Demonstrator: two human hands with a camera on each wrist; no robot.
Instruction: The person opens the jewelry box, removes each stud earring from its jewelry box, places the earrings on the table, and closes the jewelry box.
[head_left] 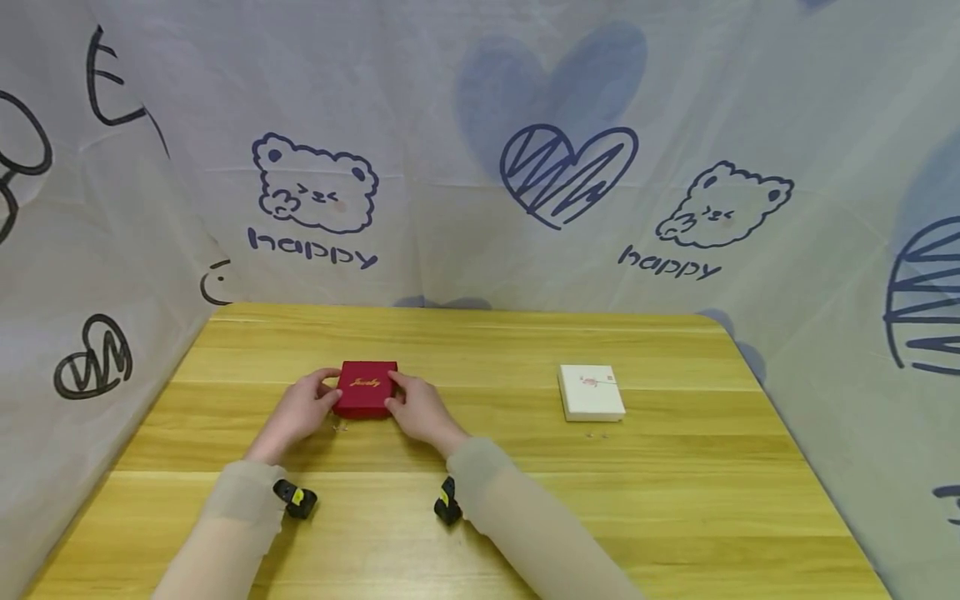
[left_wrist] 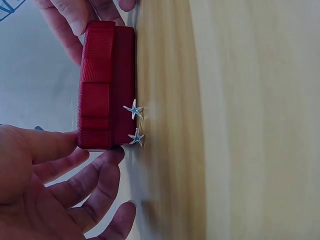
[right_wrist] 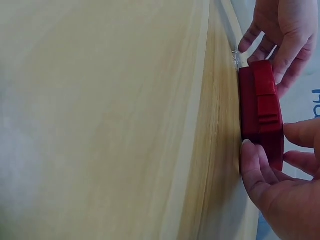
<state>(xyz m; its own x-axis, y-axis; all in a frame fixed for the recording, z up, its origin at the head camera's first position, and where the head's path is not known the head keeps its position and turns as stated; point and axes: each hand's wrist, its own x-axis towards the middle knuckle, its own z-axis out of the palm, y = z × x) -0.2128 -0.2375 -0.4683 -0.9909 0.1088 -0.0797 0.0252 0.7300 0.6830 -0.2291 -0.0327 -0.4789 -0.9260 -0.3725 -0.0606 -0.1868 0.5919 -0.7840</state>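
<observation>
A red jewelry box (head_left: 367, 389) with gold "Jewelry" lettering on its lid sits on the table, closed. On its front side, the left wrist view shows a ribbon bow (left_wrist: 96, 100). My left hand (head_left: 302, 407) holds the box's left side, thumb near the front corner. From the right, my right hand (head_left: 425, 409) grips the opposite side with thumb and fingertips, seen also in the right wrist view around the lid edge (right_wrist: 276, 145). Close in front of the box lie two small starfish-shaped earrings (left_wrist: 134, 109), silver with bluish centres.
To the right on the wooden table (head_left: 480, 350) stands a white square box (head_left: 591, 393) with a pink print on top. Two tiny pieces (head_left: 597, 435) lie before it. Behind the table hangs a pale cloth (head_left: 435, 167) with drawn bears and hearts.
</observation>
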